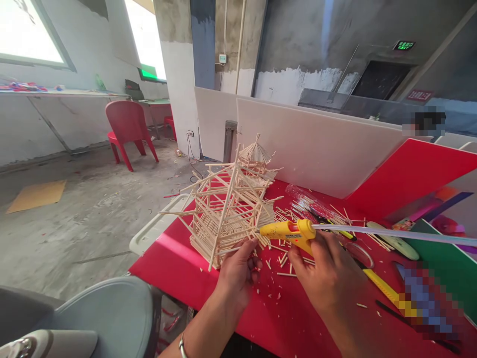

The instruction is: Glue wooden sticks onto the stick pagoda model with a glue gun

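My right hand (pixel 328 271) grips a yellow hot glue gun (pixel 286 231) with a long clear glue stick (pixel 391 232) running out of its back. The nozzle points left, close to the model building (pixel 227 209) made of thin wooden sticks. My left hand (pixel 240 268) is closed beside the model's near right corner, thumb and fingertips just below the nozzle. What they pinch is hidden. The model has an open frame of slanted sticks in front and a pointed, tiered roof (pixel 256 154) at the back.
Loose sticks (pixel 285 261) and scraps lie on the red tabletop (pixel 268 318). To the right are a clear plastic bag (pixel 303 199) and a yellow cutter (pixel 382 286). White boards (pixel 290 144) stand behind. A grey stool (pixel 108 313) is at lower left, a red chair (pixel 128 129) farther off.
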`<state>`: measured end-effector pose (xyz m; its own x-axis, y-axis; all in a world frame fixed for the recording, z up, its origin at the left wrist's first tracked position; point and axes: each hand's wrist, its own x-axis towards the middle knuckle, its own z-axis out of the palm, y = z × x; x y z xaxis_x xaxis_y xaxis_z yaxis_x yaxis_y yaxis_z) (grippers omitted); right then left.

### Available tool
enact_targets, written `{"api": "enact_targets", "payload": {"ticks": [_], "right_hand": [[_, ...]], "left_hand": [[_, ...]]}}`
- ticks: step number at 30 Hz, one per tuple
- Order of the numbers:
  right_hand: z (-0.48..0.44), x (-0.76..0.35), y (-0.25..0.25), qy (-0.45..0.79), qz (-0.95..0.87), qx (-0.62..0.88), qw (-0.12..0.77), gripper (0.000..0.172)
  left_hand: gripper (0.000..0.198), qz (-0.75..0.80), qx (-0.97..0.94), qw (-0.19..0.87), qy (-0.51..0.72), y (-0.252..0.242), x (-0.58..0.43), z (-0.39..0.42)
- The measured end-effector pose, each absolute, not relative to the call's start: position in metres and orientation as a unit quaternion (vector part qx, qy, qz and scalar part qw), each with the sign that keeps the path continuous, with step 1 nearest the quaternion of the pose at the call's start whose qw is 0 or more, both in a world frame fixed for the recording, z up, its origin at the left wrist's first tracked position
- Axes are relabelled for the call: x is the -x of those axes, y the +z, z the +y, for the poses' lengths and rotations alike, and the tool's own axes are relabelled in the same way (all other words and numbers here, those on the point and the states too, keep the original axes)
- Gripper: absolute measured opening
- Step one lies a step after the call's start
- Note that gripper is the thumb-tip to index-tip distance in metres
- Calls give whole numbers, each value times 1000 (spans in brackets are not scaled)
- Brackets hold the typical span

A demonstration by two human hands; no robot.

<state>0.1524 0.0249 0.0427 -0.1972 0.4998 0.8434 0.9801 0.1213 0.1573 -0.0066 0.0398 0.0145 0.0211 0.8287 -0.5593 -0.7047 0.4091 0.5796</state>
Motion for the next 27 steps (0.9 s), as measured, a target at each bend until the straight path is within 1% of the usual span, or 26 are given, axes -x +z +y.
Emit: {"api": "enact_targets", "payload": {"ticks": [9,27], "right_hand": [[31,-146,42,-359,-702,528,316,16],[29,-150,41,-389,-694,523,304,14]], "left_hand": [[21,430,-67,721,540,8,8,38],[19,415,-50,725,547,11,8,39]]}}
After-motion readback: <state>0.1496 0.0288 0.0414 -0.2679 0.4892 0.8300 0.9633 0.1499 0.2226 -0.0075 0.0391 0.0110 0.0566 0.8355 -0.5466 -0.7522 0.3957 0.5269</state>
